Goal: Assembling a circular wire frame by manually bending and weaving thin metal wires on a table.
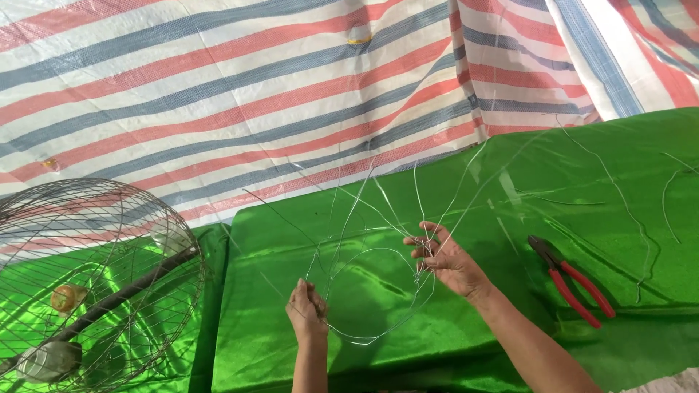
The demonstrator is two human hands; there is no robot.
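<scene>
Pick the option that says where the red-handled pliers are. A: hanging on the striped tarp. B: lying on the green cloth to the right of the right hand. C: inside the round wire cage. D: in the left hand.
B: the red-handled pliers lie flat on the green cloth, apart from the right hand, which, like the left hand, grips thin wire.

Shiny green cloth (451, 349), red-handled pliers (571, 280), silvery wire (378, 291), and a red-blue-white striped tarp (240, 94).
</scene>
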